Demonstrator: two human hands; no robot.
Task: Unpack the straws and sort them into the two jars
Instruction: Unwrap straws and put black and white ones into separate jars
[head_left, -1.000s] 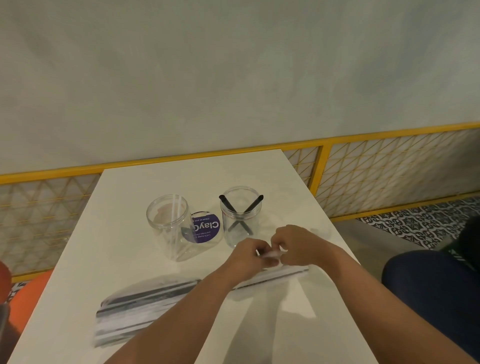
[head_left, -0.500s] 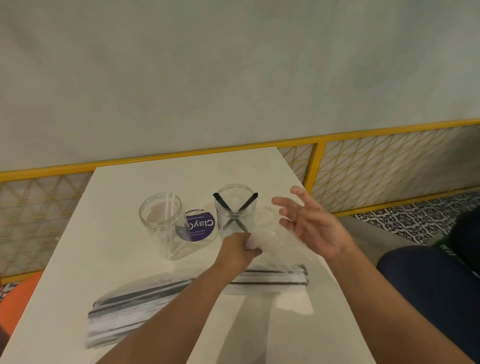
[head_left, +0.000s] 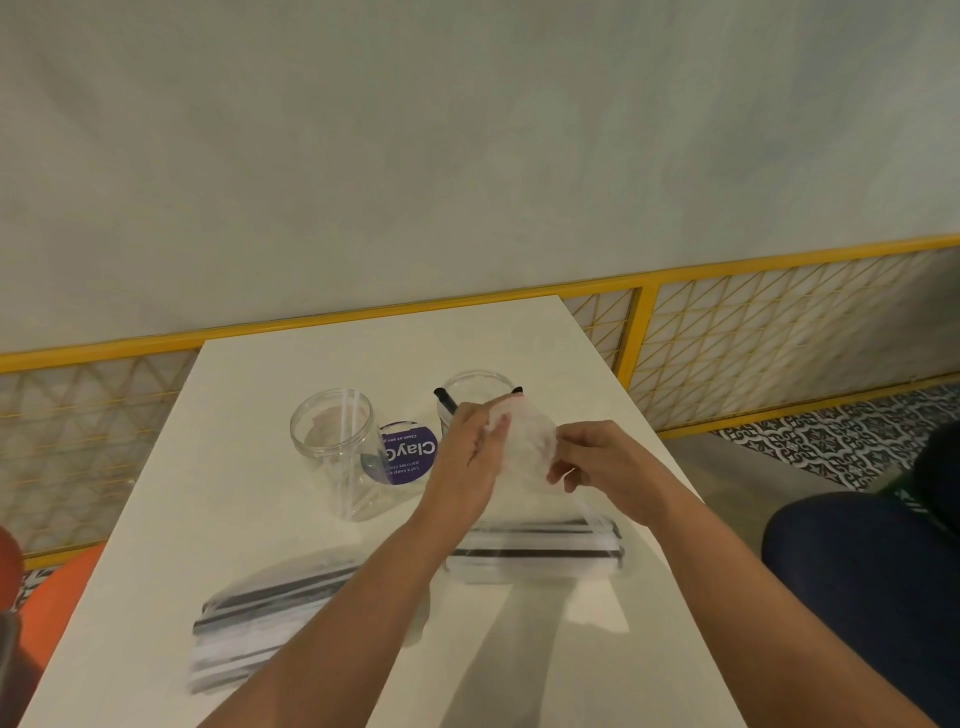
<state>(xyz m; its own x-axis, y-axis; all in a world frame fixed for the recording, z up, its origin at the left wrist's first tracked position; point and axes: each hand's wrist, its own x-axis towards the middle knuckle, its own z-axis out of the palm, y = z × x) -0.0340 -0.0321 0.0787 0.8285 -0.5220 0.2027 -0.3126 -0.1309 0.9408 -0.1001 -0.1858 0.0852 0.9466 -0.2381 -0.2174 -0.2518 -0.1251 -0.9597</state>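
Inside right jar (head_left: 475, 375), two black straws (head_left: 445, 400).

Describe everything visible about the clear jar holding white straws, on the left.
The clear jar looks like transparent plastic, wide-mouthed, lidless. It stands upright on the white table, just left of a round purple label. White straws lean inside, reaching its rim. The left hand and right hand do not touch it.

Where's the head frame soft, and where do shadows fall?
Head view: straw pack at lower left is smeared; the clear wrapper pinched by left hand and right hand looks hazy; the purple label reads sharp; arm shadows cross the near table.
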